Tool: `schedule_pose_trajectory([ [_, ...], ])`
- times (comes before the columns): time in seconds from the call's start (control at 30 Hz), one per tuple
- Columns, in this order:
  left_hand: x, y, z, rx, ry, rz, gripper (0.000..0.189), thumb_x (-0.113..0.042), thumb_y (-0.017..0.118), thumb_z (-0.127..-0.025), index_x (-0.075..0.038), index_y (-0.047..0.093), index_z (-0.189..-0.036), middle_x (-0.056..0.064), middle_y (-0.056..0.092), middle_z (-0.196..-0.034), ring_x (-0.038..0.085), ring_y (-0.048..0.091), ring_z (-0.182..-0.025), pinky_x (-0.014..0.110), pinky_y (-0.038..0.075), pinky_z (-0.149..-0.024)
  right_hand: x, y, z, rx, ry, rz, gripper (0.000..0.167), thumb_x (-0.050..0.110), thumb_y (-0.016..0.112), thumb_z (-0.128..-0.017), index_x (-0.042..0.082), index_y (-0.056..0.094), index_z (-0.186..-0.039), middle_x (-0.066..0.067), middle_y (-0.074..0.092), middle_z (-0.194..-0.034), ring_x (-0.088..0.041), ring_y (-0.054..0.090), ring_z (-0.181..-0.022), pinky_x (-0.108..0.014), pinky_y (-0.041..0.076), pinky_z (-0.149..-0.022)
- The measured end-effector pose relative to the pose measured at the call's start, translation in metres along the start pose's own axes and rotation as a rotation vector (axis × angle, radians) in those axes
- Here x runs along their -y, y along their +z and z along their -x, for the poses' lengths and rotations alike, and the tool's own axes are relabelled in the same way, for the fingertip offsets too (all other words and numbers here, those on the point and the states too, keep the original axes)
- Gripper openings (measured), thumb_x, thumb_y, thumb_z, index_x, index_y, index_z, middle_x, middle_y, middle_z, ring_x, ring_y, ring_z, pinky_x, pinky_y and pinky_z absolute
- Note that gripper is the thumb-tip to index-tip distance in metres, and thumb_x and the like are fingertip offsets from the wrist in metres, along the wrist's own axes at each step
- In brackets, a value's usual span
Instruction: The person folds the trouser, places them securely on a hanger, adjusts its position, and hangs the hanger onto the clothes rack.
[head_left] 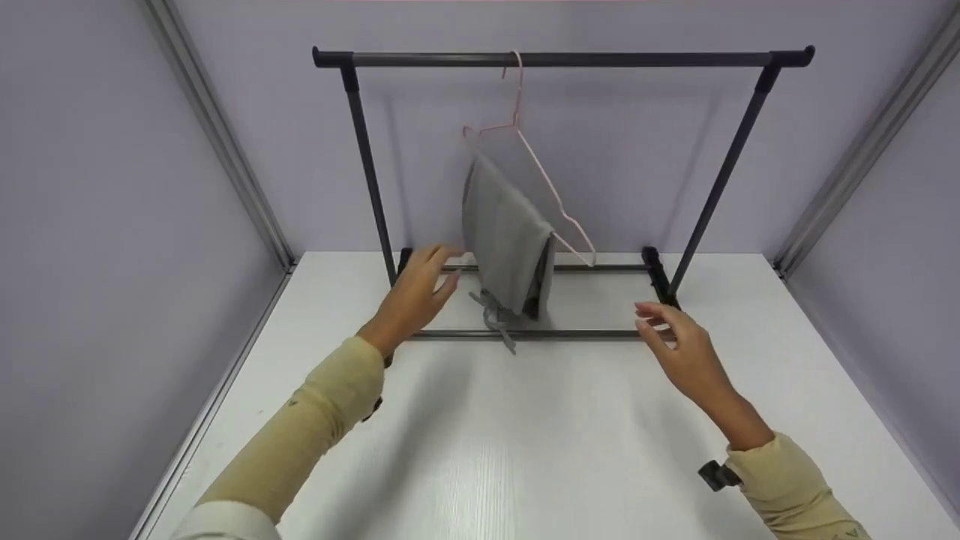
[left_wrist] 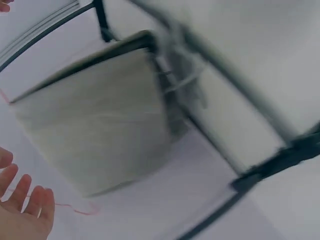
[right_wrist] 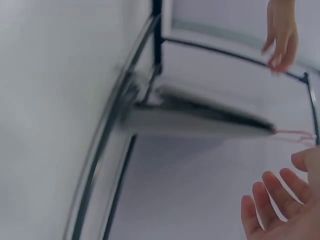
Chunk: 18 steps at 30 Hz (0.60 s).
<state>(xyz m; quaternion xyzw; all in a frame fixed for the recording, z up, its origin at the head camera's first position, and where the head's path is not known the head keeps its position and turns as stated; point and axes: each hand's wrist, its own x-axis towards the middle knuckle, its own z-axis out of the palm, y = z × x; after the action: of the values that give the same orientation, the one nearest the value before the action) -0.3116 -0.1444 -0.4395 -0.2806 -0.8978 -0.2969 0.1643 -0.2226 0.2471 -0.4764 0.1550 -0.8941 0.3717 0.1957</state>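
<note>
A pink wire hanger (head_left: 556,196) hooks over the rack's top rail, turned at an angle. Draped over its lower bar is a folded grey garment (head_left: 504,232), with a knotted grey cord (head_left: 495,319) dangling at its lower end. My left hand (head_left: 417,292) is just left of the cloth, holding nothing, fingers relaxed and thumb apart. To the right, away from the garment, my right hand (head_left: 686,352) hovers near the rack's right foot with loosely bent fingers and nothing in them. Both wrist views show the garment, blurred in the right one.
The black clothes rack (head_left: 645,60) stands on a white tabletop (head_left: 480,435), its two low crossbars (head_left: 592,335) running between the feet. Pale walls (head_left: 112,262) with metal corner rails enclose the back and both sides.
</note>
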Motion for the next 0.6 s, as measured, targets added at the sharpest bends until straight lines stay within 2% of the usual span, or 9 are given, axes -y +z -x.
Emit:
schedule_pose_trajectory([
  [0.1, 0.035, -0.001, 0.039, 0.008, -0.125, 0.049, 0.039, -0.03, 0.047, -0.098, -0.011, 0.046, -0.132, 0.008, 0.044, -0.134, 0.027, 0.033, -0.128, 0.043, 0.03, -0.103, -0.029, -0.016, 0.011, 0.01, -0.002, 0.114, 0.036, 0.029, 0.055, -0.095, 0.009, 0.057, -0.125, -0.005, 0.059, -0.115, -0.018, 0.054, -0.102, -0.037, 0.045, -0.081],
  [0.2, 0.066, -0.003, 0.072, -0.003, -0.256, 0.074, 0.046, -0.037, 0.044, -0.098, -0.01, 0.043, -0.135, 0.011, 0.042, -0.136, 0.031, 0.031, -0.129, 0.047, 0.026, -0.104, -0.059, -0.037, 0.024, 0.02, 0.038, 0.197, 0.042, 0.032, 0.056, -0.094, 0.005, 0.055, -0.126, -0.011, 0.058, -0.117, -0.027, 0.052, -0.104, -0.047, 0.042, -0.081],
  [0.33, 0.094, -0.004, 0.11, -0.02, -0.392, 0.031, 0.056, -0.046, 0.042, -0.096, -0.008, 0.039, -0.138, 0.015, 0.038, -0.141, 0.036, 0.026, -0.131, 0.056, 0.022, -0.101, -0.098, -0.062, 0.046, 0.041, 0.133, 0.292, 0.051, 0.037, 0.056, -0.093, 0.002, 0.051, -0.13, -0.019, 0.055, -0.121, -0.037, 0.049, -0.105, -0.055, 0.038, -0.08],
  [0.47, 0.108, -0.003, 0.138, -0.005, -0.455, -0.046, 0.067, -0.054, 0.044, -0.093, -0.011, 0.032, -0.142, 0.016, 0.02, -0.15, 0.038, 0.012, -0.137, 0.063, 0.014, -0.099, -0.124, -0.078, 0.067, 0.08, 0.205, 0.362, 0.06, 0.042, 0.054, -0.093, 0.003, 0.044, -0.136, -0.025, 0.049, -0.128, -0.046, 0.043, -0.112, -0.064, 0.029, -0.083],
  [0.6, 0.114, 0.006, 0.156, 0.042, -0.45, -0.134, 0.076, -0.061, 0.045, -0.089, -0.015, 0.025, -0.146, 0.015, 0.002, -0.154, 0.039, -0.002, -0.138, 0.063, 0.007, -0.1, -0.139, -0.08, 0.082, 0.136, 0.235, 0.398, 0.069, 0.048, 0.052, -0.092, 0.006, 0.035, -0.143, -0.027, 0.04, -0.137, -0.049, 0.036, -0.121, -0.068, 0.023, -0.085],
])
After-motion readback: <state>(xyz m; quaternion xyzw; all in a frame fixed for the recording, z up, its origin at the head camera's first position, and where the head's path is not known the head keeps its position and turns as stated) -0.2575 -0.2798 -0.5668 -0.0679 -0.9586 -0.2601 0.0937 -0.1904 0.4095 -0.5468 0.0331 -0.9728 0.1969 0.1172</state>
